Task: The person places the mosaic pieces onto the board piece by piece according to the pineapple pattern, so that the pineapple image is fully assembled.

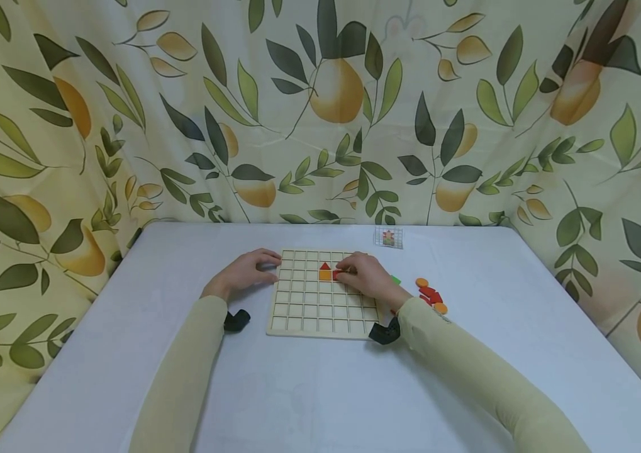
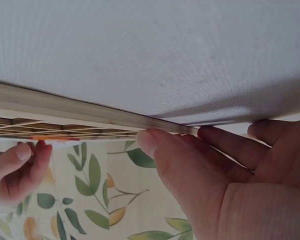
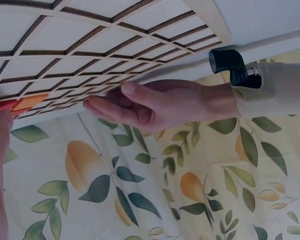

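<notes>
The right hand rests on the wooden grid board, its fingertips pinching a small red piece into a cell just beside the orange square and below-right of the red triangle, in the upper middle of the board. The fingers are curled round that piece. The left hand lies with relaxed, straight fingers against the board's left edge near its far corner, steadying it; the left wrist view shows the thumb touching the frame's rim.

The board sits at the middle of the table, nearer its far edge. It looks stiff, thin and light, likely to slide on the smooth cloth unless pressed at an edge. The pieces seem flat, hard and light, best taken by their rims between thumb and fingertip.

Loose orange and red pieces lie on the table off the board's right edge, with a bit of green behind the right wrist. A small pattern card rests beyond the board's far right corner. A leaf-and-fruit curtain hangs behind.
</notes>
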`<act>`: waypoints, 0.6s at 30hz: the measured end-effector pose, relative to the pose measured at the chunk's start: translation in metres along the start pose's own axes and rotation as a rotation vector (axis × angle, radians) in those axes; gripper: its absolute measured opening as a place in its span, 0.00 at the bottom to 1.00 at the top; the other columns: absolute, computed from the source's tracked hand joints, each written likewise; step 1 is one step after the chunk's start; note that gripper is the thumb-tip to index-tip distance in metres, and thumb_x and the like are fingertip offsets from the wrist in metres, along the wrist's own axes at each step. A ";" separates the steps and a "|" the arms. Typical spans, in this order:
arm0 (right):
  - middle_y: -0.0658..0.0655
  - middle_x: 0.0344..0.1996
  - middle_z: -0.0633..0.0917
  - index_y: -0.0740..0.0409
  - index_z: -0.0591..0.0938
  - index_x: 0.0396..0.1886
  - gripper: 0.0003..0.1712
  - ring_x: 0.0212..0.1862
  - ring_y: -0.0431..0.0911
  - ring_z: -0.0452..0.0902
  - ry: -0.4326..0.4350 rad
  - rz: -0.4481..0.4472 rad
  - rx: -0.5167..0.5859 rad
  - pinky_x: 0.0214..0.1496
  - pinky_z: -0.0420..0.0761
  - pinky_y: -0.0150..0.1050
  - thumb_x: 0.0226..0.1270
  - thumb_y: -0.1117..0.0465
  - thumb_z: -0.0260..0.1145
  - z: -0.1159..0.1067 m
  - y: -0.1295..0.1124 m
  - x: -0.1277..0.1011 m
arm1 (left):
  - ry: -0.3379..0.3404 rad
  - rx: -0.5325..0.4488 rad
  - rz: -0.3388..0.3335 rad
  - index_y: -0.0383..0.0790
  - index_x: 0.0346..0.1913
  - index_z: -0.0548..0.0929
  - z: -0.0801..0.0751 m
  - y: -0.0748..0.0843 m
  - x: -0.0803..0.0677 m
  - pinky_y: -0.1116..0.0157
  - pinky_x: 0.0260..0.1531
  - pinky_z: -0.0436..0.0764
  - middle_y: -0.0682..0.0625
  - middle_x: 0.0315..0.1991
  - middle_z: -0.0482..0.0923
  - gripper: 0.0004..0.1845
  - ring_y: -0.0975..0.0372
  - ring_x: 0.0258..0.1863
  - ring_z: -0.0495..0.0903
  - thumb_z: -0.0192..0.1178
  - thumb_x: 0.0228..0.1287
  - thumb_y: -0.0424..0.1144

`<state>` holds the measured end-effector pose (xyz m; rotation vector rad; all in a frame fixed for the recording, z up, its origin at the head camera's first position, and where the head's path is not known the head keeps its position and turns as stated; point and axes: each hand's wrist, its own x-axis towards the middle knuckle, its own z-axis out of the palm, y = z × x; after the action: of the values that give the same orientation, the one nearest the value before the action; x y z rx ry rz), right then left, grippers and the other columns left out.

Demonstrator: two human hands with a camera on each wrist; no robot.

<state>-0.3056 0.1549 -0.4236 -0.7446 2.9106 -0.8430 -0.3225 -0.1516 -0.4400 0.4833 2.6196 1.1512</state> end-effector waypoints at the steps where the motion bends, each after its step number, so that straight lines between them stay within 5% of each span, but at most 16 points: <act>1: 0.54 0.41 0.82 0.59 0.82 0.48 0.16 0.41 0.45 0.74 0.005 0.012 0.004 0.47 0.77 0.42 0.62 0.57 0.63 -0.001 0.001 0.000 | 0.000 -0.002 -0.001 0.48 0.56 0.77 0.000 0.000 0.000 0.57 0.69 0.54 0.59 0.61 0.67 0.23 0.60 0.67 0.58 0.65 0.54 0.44; 18: 0.56 0.45 0.80 0.58 0.79 0.52 0.22 0.44 0.48 0.75 0.114 0.202 0.010 0.48 0.79 0.43 0.62 0.52 0.63 -0.044 0.039 -0.042 | -0.007 -0.009 0.006 0.48 0.55 0.78 0.000 -0.004 0.003 0.57 0.69 0.53 0.59 0.61 0.68 0.23 0.60 0.67 0.58 0.66 0.54 0.44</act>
<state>-0.2921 0.2252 -0.4102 -0.4039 3.0108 -0.9048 -0.3256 -0.1526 -0.4433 0.4930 2.6072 1.1608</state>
